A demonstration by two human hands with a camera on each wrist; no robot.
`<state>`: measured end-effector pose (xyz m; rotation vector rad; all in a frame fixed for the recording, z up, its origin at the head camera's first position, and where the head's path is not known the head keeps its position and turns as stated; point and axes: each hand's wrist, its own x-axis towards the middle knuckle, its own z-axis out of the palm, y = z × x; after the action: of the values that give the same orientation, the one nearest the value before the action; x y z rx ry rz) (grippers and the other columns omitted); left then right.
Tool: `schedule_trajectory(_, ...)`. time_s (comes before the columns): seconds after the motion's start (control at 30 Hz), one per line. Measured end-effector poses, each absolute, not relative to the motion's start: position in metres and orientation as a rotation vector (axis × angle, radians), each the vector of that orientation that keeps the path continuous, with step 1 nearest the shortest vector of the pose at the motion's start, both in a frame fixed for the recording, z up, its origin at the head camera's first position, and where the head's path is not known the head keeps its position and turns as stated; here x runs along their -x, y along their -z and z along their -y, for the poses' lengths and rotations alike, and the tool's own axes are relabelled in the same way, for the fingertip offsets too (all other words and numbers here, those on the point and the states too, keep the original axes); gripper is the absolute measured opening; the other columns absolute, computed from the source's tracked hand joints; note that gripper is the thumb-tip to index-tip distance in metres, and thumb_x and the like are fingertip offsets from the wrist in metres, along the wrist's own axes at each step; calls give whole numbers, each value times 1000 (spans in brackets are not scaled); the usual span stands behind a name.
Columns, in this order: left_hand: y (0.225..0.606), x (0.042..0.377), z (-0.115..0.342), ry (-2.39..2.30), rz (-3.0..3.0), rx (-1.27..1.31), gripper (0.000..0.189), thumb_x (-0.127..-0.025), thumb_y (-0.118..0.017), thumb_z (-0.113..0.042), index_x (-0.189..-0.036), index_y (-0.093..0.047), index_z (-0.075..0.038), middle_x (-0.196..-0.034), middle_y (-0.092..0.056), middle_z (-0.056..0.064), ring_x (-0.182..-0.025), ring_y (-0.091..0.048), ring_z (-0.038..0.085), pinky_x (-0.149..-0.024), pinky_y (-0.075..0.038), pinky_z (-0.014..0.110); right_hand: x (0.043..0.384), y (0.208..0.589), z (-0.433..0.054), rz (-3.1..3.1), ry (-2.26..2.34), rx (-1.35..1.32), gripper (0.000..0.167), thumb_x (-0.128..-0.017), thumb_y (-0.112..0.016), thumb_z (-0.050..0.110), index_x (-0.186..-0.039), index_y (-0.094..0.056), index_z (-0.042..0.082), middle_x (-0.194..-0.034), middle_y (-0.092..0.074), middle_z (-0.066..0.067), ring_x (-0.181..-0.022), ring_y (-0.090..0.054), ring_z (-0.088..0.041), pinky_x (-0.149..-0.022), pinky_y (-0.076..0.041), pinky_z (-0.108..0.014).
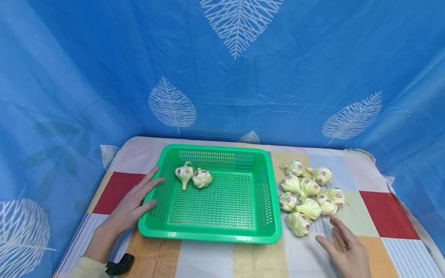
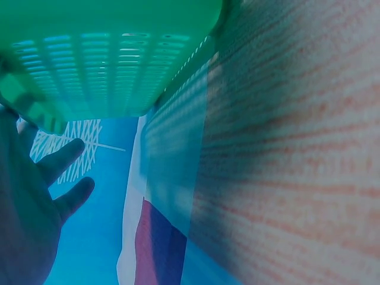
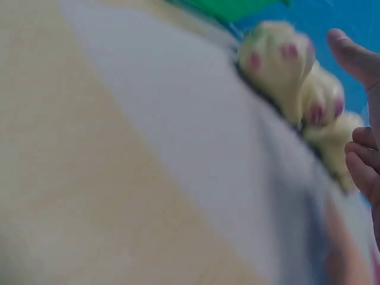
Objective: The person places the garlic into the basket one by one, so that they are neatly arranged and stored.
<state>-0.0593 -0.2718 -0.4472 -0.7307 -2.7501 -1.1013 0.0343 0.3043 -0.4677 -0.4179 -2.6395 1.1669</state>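
A green plastic basket (image 1: pixel 212 235) with slotted sides stands on the table, two garlic bulbs (image 1: pixel 202 178) lying at its back left. On the basket's left rim rests my left hand (image 1: pixel 133 200), fingers spread; the left wrist view shows those fingers (image 2: pixel 62 160) beside the basket wall (image 2: pixel 89 71). To the right of the basket lies a pile of several garlic bulbs (image 1: pixel 308 208), whitish with purple marks. My right hand (image 1: pixel 349 251) hovers at the pile's near side, thumb and forefinger apart with nothing between them. In the right wrist view, garlic bulbs (image 3: pixel 279 65) sit just beyond the fingers.
A patchwork-patterned cloth (image 1: pixel 257 258) covers the table. Blue curtains (image 1: pixel 222 88) with white leaf prints hang behind and on both sides. A black band (image 1: pixel 119 265) is on the left wrist.
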Motion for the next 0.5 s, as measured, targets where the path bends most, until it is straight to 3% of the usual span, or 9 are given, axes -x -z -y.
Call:
schedule_trajectory(0.1, 445, 59, 271, 1105, 2754, 726, 68, -87, -68, -16, -151, -46, -15, -167, -19, 2, -146, -29, 31, -93, -46, 66, -36, 479, -308, 2591, -1352, 699, 74, -86, -83, 23, -148, -48, 0, -140, -55, -26, -105, -50, 20, -83, -45, -5)
schedule_trajectory(0.17, 445, 59, 271, 1102, 2754, 727, 67, -87, -68, -16, -151, -46, -14, -167, -18, 3, -146, -29, 31, -93, -45, 66, -36, 485, -311, 2531, -1457, 791, 75, -88, -80, 24, -150, -44, 0, -141, -58, -16, -107, -52, 18, -85, -45, -6)
schedule_trajectory(0.37, 446, 59, 272, 1101, 2742, 731, 66, -88, -66, -15, -151, -46, -15, -167, -19, 5, -145, -29, 34, -93, -45, 68, -34, 492, -322, 2203, -1800, 672, 73, -88, -78, 4, -148, -39, -12, -113, -64, 20, -104, -59, 13, -87, -46, -9)
schedule_trajectory(0.5, 446, 59, 271, 1105, 2741, 734, 67, -87, -67, -16, -151, -46, -17, -167, -20, 5, -146, -29, 34, -91, -46, 69, -31, 492, -335, 2076, -1935, 632, 76, -89, -74, -2, -151, -32, -11, -115, -64, 18, -105, -61, 10, -89, -45, -10)
